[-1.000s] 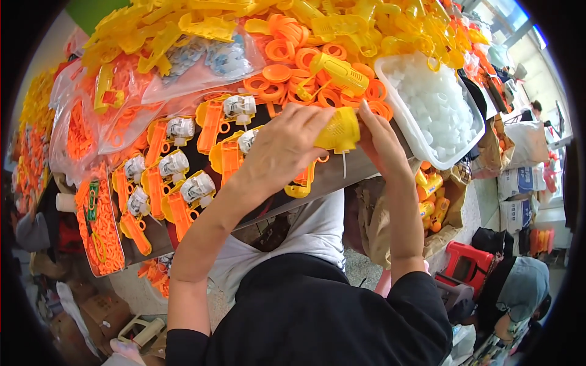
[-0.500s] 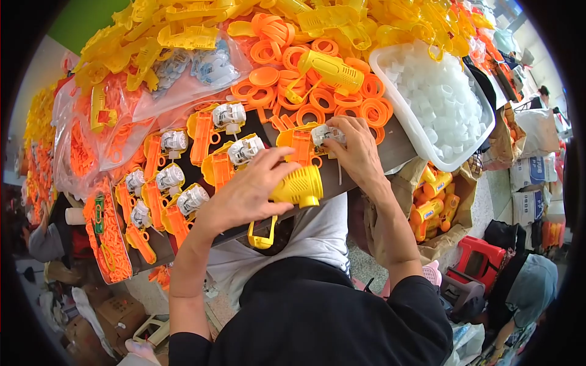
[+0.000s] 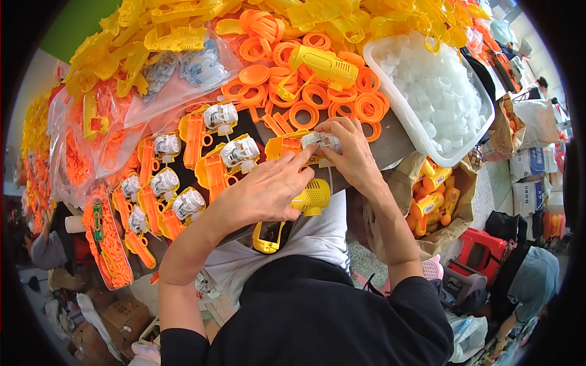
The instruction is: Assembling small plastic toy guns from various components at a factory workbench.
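Yellow shell (image 3: 312, 196) is held in the left hand (image 3: 264, 191); on the tabletop (image 3: 395, 145), a white part (image 3: 312, 139) is pinched by the right hand (image 3: 355, 157) and should be kept steady, pressed gently

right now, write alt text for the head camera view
A person's left hand holds a perforated yellow shell while the right hand touches a white mechanism in an orange-and-yellow assembly at a worktable. Similar assemblies lie to the left; beyond are orange rings and yellow parts, with a white tray of translucent pieces at right.
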The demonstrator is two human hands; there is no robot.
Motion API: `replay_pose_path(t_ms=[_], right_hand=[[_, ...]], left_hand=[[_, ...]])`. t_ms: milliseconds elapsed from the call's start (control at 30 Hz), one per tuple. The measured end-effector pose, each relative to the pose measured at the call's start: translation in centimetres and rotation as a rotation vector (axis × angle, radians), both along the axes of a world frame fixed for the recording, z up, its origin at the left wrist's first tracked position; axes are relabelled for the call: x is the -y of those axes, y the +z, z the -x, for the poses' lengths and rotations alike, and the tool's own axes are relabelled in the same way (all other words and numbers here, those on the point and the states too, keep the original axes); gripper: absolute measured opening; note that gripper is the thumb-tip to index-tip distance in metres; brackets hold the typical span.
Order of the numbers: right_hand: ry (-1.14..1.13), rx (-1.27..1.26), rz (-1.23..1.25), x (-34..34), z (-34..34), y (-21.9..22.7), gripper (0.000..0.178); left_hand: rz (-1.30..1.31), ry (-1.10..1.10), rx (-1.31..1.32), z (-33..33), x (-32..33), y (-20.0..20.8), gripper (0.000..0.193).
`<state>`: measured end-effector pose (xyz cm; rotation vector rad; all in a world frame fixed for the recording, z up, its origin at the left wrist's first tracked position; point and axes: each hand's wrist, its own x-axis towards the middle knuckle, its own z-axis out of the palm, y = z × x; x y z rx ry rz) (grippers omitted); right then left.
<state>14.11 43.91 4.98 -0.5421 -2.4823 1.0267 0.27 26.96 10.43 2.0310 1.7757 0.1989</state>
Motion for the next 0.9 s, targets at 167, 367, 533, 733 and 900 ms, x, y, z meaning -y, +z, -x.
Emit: replay_pose_path(t_ms=[167,367,533,733,900], right_hand=[[0.024,0.017,-0.035,-0.2,-0.1,0.0,0.043],[0.053,-0.050,-0.019,-0.1,-0.8,-0.3,0.043],[-0.044,-0.187,0.430,0.1,-3.9,-2.7,0.042],[0.048,-0.170,0.407,-0.1,-2.8,-4.1,0.082],[0.091,-0.139,0.376,-0.6,-2.6,-3.8,0.091]], left_hand=[[0.045,-0.021,-0.017,0.1,-0.2,0.6,0.064],[-0.093,0.004,0.283,4.0,2.0,1.0,0.070],[-0.247,0.286,0.219,3.5,1.8,1.5,0.068],[-0.336,0.171,-0.061,1.5,-3.2,-0.8,0.070],[-0.266,0.172,-0.087,1.2,-5.3,-2.2,0.071]])
